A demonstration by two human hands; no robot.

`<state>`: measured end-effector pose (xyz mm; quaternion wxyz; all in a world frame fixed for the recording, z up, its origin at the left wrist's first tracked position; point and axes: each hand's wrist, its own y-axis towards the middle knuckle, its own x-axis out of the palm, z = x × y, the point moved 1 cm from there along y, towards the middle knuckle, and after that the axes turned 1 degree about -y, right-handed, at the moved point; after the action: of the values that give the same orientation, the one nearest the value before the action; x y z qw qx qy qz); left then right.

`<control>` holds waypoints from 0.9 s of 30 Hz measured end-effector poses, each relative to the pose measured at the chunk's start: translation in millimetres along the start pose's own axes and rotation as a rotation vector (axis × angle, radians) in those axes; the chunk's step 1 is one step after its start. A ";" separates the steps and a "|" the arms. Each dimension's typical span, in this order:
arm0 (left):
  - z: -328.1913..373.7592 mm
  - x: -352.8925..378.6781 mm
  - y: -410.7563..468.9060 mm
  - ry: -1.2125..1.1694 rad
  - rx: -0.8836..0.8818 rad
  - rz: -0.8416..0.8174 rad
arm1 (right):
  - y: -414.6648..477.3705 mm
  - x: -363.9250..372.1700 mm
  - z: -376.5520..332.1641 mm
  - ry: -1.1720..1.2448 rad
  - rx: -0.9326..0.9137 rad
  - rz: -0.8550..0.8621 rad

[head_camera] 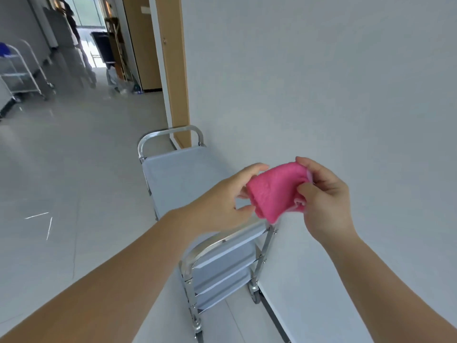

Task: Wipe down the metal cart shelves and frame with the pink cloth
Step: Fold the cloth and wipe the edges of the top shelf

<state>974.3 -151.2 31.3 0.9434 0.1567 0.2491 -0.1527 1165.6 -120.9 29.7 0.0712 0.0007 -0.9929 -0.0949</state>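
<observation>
Left grip, right grip around cloth

The pink cloth pinched between the fingers is soft, napped fabric, fuzzy and matt, with a paler hem at one edge. Below and beyond the fingers, the cart frame is polished metal, bright and reflective. Its top shelf is smooth sheet metal with a duller satin sheen. Left of the fingers the floor is glossy tile. The wall behind them is matt and smooth.

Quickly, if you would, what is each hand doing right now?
Left hand: pinching the pink cloth.
Right hand: gripping the same cloth.
</observation>
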 end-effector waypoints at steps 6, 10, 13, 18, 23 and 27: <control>81.8 -25.8 29.9 -0.007 0.127 0.104 | 4.9 3.5 -79.7 -0.169 -0.065 -0.043; 83.8 -47.4 38.7 0.067 0.197 0.124 | 4.0 17.8 -83.9 -0.365 -0.137 -0.085; 71.2 -68.5 45.7 0.064 0.261 0.122 | 4.0 38.5 -80.2 -0.421 -0.150 -0.044; 41.0 -112.7 60.5 0.066 0.305 0.003 | -19.8 82.5 -78.7 -0.470 -0.158 -0.056; 17.6 -134.6 59.9 0.081 0.314 -0.156 | -39.6 125.4 -50.8 -0.608 -0.068 0.165; 15.7 -140.5 49.5 0.110 0.291 -0.360 | -63.8 131.6 -49.3 -0.563 0.033 0.371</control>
<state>882.5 -82.8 127.9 0.8535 0.2523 0.2994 -0.3438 1041.5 -194.8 84.1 -0.1898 -0.2052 -0.9582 -0.0608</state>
